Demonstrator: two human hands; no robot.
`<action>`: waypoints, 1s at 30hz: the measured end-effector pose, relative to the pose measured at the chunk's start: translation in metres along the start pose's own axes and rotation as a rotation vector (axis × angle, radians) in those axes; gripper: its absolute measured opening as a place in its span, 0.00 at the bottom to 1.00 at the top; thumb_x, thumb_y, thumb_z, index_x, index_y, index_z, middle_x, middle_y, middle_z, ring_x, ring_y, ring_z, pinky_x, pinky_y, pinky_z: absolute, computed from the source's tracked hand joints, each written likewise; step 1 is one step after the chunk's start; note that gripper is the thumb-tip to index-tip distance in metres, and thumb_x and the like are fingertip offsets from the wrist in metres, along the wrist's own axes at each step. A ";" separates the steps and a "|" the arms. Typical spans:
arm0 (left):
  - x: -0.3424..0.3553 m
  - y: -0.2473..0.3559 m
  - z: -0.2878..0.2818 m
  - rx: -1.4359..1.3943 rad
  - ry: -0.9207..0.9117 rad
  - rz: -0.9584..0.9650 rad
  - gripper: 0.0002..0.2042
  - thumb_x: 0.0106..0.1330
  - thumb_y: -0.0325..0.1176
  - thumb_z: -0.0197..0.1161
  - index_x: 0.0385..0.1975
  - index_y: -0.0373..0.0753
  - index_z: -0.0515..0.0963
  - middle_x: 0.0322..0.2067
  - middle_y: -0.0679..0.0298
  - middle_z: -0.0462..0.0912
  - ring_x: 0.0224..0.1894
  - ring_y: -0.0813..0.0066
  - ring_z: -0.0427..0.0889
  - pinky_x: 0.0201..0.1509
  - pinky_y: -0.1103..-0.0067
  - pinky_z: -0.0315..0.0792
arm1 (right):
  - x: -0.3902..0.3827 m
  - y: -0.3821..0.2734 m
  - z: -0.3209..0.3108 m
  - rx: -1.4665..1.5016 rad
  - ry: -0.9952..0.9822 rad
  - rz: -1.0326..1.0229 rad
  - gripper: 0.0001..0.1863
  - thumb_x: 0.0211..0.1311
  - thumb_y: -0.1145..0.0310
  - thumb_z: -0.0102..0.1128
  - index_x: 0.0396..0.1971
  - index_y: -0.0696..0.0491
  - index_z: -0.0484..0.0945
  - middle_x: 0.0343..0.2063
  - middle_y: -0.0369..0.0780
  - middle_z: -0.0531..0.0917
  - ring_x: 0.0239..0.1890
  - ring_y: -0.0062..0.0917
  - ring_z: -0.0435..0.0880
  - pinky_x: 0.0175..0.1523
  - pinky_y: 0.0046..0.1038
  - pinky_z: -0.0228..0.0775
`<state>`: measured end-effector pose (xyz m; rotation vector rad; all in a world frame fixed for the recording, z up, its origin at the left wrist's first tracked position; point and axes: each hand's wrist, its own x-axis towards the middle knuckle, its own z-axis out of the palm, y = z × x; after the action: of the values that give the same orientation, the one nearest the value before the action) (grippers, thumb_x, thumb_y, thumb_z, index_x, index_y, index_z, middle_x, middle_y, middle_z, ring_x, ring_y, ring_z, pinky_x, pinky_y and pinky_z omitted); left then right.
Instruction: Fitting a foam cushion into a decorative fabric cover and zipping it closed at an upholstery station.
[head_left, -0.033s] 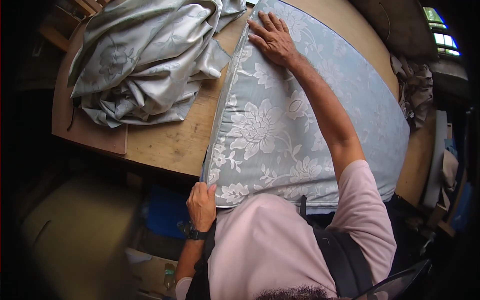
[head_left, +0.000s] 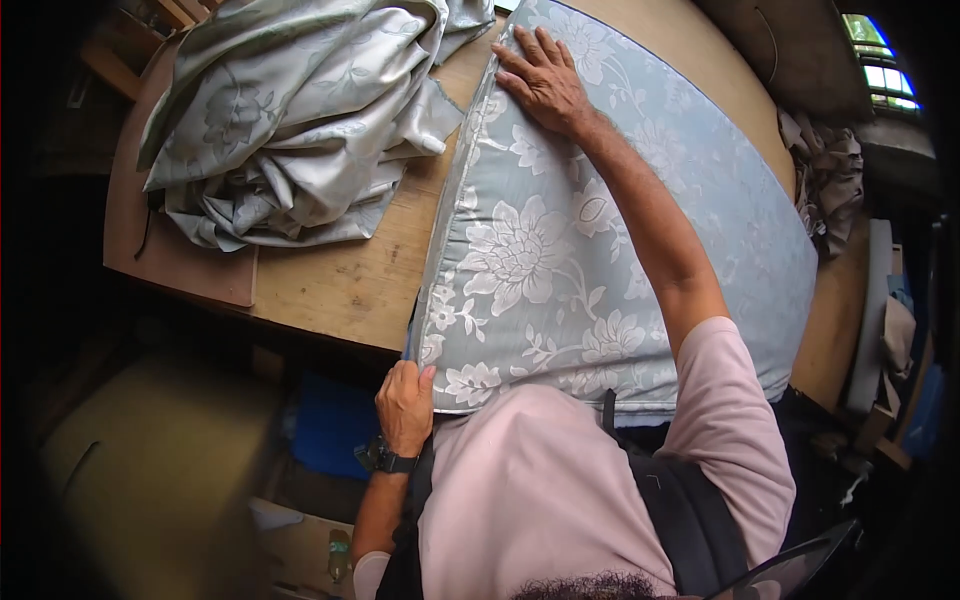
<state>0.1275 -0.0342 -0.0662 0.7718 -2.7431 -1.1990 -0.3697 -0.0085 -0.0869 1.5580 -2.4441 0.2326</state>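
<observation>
Partly hidden, the left hand grips the cushion corner; the right hand presses flat, open.

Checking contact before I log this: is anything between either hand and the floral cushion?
Nothing visible. The right hand lies flat on the cushion at its far corner, and the left hand grips its near corner edge directly.

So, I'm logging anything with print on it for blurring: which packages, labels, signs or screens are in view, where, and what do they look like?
No package, label, sign or lit screen shows clearly.
Wristwatch: on the left hand's wrist, dark band; its face is not visible.
Small bottle: below the wooden table, near the lower edge, greenish; any label is too small to tell.
</observation>
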 end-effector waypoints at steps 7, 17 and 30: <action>-0.097 -0.075 0.026 -0.202 0.106 -0.074 0.13 0.70 0.27 0.58 0.22 0.34 0.65 0.21 0.49 0.68 0.25 0.44 0.71 0.28 0.58 0.65 | -0.132 -0.233 -0.064 0.386 -0.316 -0.257 0.16 0.72 0.58 0.52 0.52 0.49 0.79 0.69 0.44 0.66 0.76 0.44 0.53 0.78 0.53 0.35; -0.134 -0.127 0.057 -0.739 -0.271 -0.189 0.19 0.76 0.46 0.52 0.56 0.38 0.74 0.51 0.58 0.80 0.51 0.65 0.79 0.55 0.73 0.73 | -0.266 -0.362 -0.081 0.732 -0.047 -0.491 0.21 0.56 0.59 0.64 0.48 0.52 0.79 0.66 0.45 0.70 0.74 0.46 0.57 0.77 0.54 0.43; -0.082 0.035 0.134 -1.225 -0.438 -0.384 0.26 0.73 0.52 0.54 0.50 0.29 0.74 0.42 0.48 0.83 0.49 0.51 0.83 0.61 0.58 0.75 | -0.594 -0.300 -0.149 0.759 0.725 1.478 0.10 0.64 0.65 0.66 0.35 0.57 0.84 0.34 0.37 0.87 0.39 0.21 0.83 0.45 0.28 0.76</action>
<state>0.1520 0.1145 -0.1228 0.8629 -1.4383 -2.8621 0.1601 0.4203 -0.1075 -0.5719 -2.3342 1.6670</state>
